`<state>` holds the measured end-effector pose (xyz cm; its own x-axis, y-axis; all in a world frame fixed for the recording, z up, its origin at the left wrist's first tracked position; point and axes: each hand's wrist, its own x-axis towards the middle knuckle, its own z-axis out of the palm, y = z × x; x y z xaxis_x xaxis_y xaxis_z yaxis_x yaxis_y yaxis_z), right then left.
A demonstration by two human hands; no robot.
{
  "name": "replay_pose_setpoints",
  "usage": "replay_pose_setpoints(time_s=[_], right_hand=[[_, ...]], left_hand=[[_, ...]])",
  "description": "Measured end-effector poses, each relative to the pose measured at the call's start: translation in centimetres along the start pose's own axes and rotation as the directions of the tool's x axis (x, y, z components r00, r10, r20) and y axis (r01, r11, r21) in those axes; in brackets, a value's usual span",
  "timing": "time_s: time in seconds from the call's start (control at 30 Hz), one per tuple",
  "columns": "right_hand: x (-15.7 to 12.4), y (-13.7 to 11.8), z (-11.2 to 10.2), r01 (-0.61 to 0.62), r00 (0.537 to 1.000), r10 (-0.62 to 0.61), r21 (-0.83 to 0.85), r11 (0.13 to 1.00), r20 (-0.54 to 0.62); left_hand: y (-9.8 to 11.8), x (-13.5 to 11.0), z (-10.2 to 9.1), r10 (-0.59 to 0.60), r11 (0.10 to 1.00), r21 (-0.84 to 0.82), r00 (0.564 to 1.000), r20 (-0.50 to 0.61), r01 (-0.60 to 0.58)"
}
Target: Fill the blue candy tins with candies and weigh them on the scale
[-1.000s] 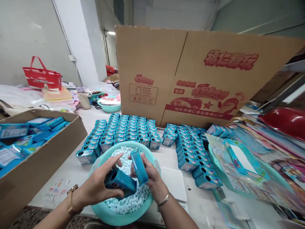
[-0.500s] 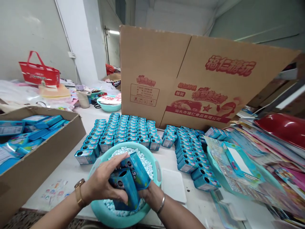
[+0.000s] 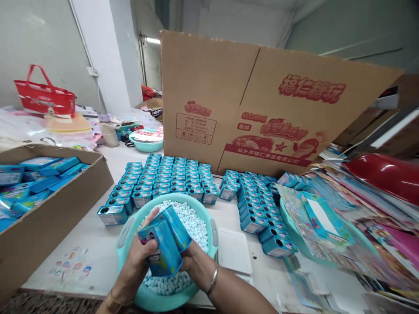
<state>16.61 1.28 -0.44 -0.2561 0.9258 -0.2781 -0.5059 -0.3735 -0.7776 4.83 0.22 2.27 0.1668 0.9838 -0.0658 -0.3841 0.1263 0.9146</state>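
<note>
My left hand (image 3: pixel 135 261) is closed round a blue tin box (image 3: pixel 163 253), its thumb on the printed side and a finger stretched along the far edge. A second blue tin box (image 3: pixel 176 226) leans against the first, and my right hand (image 3: pixel 192 258) grips it from below, with the fingers partly hidden. Both boxes are tilted above a turquoise basin (image 3: pixel 155 302). Small pale-blue candies (image 3: pixel 194 220) fill much of the basin. Whether anything pours between the boxes cannot be seen.
Rows of blue tin boxes (image 3: pixel 166 176) stand behind the basin, with more tin boxes (image 3: pixel 257 205) to the right. A large carton (image 3: pixel 203 87) rises behind them. An open cardboard box (image 3: pixel 65 196) of tins is left. A white square lid-like piece (image 3: pixel 235 250) lies beside the basin.
Both hands have turned the two boxes, so the left box's open top no longer faces me. The left forearm has swung in closer and steeper. The view has shifted slightly.
</note>
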Motion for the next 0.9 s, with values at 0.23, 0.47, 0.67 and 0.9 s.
replay_pose_setpoints(time_s=[0.23, 0.47, 0.67, 0.9], right_hand=[[0.7, 1.3, 0.0, 0.062, 0.998, -0.062, -0.434, 0.899, 0.015], [0.7, 3.8, -1.5, 0.689, 0.653, 0.046, -0.567, -0.452, 0.756], [2.6, 4.6, -2.5, 0.605, 0.687, 0.126, -0.467, -0.645, 0.716], [0.8, 0.6, -6.3, 0.345, 0.875, -0.192, -0.850, -0.398, 0.445]], left_hand=[[1.2, -1.0, -2.4, -0.106, 0.978, -0.202, 0.956, -0.273, 0.051], [3.8, 0.1, -6.8, -0.012, 1.000, -0.016, 0.894, -0.448, 0.006], [3.3, 2.6, -6.5, 0.252, 0.742, 0.669, 0.944, -0.215, -0.045], [1.6, 3.3, -4.2, 0.116, 0.033, 0.886, 0.883, 0.456, -0.462]])
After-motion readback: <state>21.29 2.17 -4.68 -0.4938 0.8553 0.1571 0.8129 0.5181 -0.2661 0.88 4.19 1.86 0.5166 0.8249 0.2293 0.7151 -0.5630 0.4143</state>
